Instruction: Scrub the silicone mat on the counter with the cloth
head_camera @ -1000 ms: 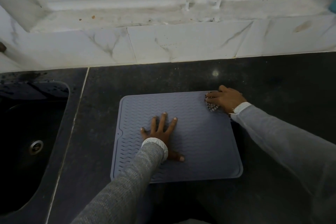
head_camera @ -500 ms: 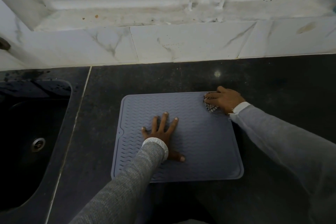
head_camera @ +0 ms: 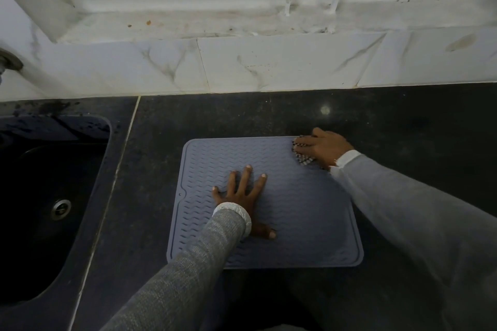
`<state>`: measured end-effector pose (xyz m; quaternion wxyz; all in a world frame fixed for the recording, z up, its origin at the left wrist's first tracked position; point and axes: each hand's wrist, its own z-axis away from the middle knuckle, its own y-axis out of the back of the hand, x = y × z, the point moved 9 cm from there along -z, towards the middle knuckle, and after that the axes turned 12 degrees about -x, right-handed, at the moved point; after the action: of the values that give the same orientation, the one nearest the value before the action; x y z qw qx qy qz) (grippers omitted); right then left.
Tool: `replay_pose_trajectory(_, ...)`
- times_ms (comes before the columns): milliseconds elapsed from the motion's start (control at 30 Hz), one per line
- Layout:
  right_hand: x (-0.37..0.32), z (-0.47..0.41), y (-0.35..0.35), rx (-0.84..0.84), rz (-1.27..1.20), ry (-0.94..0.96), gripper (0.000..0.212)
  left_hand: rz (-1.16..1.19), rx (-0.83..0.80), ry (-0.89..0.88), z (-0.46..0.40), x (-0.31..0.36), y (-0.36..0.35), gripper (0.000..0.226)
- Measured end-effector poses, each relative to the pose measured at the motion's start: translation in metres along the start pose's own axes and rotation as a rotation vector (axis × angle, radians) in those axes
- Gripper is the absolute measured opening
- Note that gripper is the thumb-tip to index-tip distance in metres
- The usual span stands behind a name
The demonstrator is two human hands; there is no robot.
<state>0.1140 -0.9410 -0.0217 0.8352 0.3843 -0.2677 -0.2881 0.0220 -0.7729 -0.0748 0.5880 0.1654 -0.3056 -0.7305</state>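
Note:
A grey-blue silicone mat (head_camera: 304,212) with a wavy ridged pattern lies flat on the dark counter (head_camera: 403,121). My left hand (head_camera: 243,193) rests flat on the mat's middle, fingers spread, holding nothing. My right hand (head_camera: 326,146) presses a small checked cloth (head_camera: 302,157) onto the mat's far right corner; most of the cloth is hidden under the fingers.
A dark sink (head_camera: 45,209) with a metal drain (head_camera: 61,209) is set into the counter on the left. White marble-look tiles (head_camera: 269,64) and a stained window sill (head_camera: 215,21) rise behind the counter. A pipe fitting (head_camera: 8,60) sticks out of the wall at far left.
My right hand with the cloth has shifted slightly along the mat's far right corner. My left hand stays planted in the same spot on the mat.

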Motion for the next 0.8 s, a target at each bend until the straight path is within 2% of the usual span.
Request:
replay_pose_trajectory(100,0.027,0.015,-0.01,-0.044,-0.192,-0.145,0.047,0.005,-0.009,-0.003,0.0,0.001,0.0,0.135)
replay_pose_trajectory(200,0.024,0.008,0.011,0.004,-0.302,-0.175,0.055,0.006,-0.012,0.002,0.001,0.001,0.0,0.136)
replay_pose_trajectory(367,-0.02,-0.019,0.048,0.063,-0.227,-0.122,0.057,0.01,-0.018,0.007,0.001,0.0,-0.001,0.135)
replay_pose_trajectory(533,0.003,-0.007,0.009,-0.014,-0.197,-0.097,0.053,0.012,-0.015,0.002,0.001,0.001,0.0,0.135)
replay_pose_trajectory(600,0.019,0.003,0.001,-0.035,-0.22,-0.154,0.053,0.016,-0.013,-0.001,0.002,0.001,0.0,0.135)
replay_pose_trajectory(733,0.018,-0.001,0.017,-0.041,-0.323,-0.196,0.057,0.012,-0.005,0.004,0.002,0.001,0.001,0.135)
replay_pose_trajectory(800,-0.003,-0.012,0.038,0.006,-0.309,-0.151,0.061,0.002,-0.008,0.013,0.0,-0.001,-0.001,0.136)
